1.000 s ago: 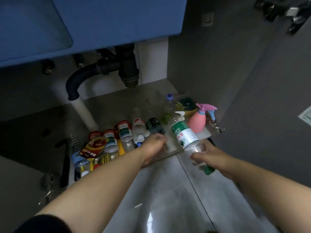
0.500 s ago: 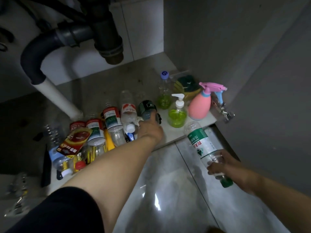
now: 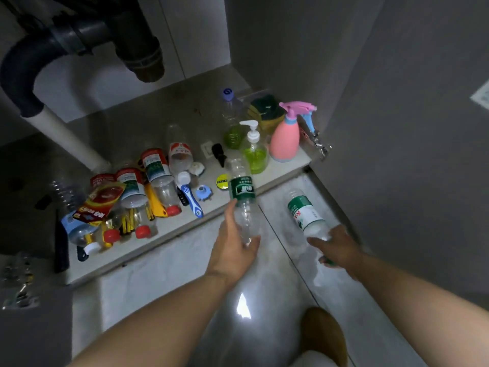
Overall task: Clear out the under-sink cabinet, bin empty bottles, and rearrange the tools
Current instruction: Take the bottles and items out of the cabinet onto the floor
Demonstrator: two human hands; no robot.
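— Moved since half a second ago?
— Left hand (image 3: 235, 250), pulled back from the shelf (image 3: 280, 172), now wrapped round a dark-green-label bottle (image 3: 242, 202), lifted over the shelf's front edge, neck pointing away. Right hand (image 3: 337, 246) nearer the shelf, gripping the base end of a light-green-label bottle (image 3: 304, 211), tilted above the floor (image 3: 185, 274).
— Contents?
— Both clear, apparently empty.
— Left on the shelf?
— At right, upright: pump bottle (image 3: 253, 152) about half full of green liquid; behind it a blue-capped bottle (image 3: 230, 120) with green liquid low down; pink sprayer (image 3: 287, 136) beside them, sponges (image 3: 264, 109) behind. At left, a heap of red-label bottles (image 3: 154, 165) lying down, seemingly empty, red caps toward the edge, yellow-handled tools (image 3: 154, 205) under them. Between: blue-handled tool (image 3: 191, 198), round yellow item (image 3: 222, 180), small black piece (image 3: 219, 152).
— Arm pose?
— Both forearms stretched forward and bare. Left palm under the bottle, fingers curled round it. Right palm down, fingers closed on the bottle.
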